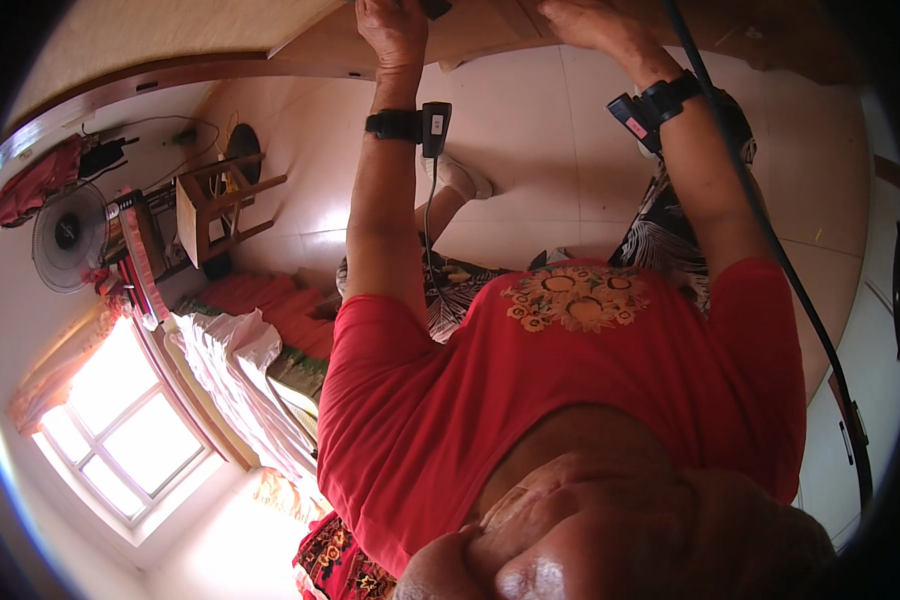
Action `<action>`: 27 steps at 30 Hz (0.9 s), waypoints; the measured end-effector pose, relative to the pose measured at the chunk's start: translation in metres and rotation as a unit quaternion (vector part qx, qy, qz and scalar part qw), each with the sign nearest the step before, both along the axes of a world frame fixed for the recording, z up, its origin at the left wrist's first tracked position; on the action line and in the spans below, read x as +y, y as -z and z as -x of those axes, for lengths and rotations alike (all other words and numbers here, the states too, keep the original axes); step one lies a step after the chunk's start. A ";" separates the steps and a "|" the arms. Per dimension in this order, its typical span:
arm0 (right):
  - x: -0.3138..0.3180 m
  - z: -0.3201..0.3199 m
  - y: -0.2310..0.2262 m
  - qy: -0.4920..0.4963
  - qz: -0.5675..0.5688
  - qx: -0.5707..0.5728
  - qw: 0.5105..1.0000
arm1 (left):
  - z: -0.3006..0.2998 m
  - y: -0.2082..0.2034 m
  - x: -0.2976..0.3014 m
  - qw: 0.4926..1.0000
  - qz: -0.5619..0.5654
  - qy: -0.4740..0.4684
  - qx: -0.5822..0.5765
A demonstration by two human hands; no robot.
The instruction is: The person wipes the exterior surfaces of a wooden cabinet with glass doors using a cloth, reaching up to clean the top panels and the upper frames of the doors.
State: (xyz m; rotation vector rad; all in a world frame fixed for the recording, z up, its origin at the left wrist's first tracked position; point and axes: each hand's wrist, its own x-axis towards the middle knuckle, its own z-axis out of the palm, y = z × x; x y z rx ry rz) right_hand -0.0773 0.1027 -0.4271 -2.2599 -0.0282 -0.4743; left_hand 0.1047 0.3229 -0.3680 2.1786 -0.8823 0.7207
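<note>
At the top edge of the head view, my left hand [392, 35] is closed beside the wooden table [320, 40], its fingertips cut off by the frame. A small dark thing [435, 8] juts out next to its fingers; its kind and most of its shape are out of view. To the right, my right hand [590, 22] lies low over the same brown surface, fingers stretched toward the left and partly cut off. Nothing shows in it. Each wrist wears a black strap with a small box, the left box [435, 128] trailing a cable.
A thick black cable [745, 190] runs down past my right arm. On the left are a fan [68, 230], a wooden stool [210, 210], a bed with red and pink cloths [235, 345] and a bright window [120, 430]. Pale tiles [520, 150] cover the floor.
</note>
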 end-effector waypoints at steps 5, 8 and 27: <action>-0.001 -0.003 -0.002 -0.007 0.102 0.094 0.990 | 0.005 -0.018 -0.010 0.982 -0.085 0.091 -0.144; -0.001 -0.007 -0.003 -0.014 0.153 0.119 0.981 | -0.004 -0.011 -0.005 0.973 -0.072 0.086 -0.204; 0.006 0.007 -0.043 0.003 0.933 -0.073 0.352 | -0.159 0.009 0.174 0.843 -0.402 -0.334 -0.130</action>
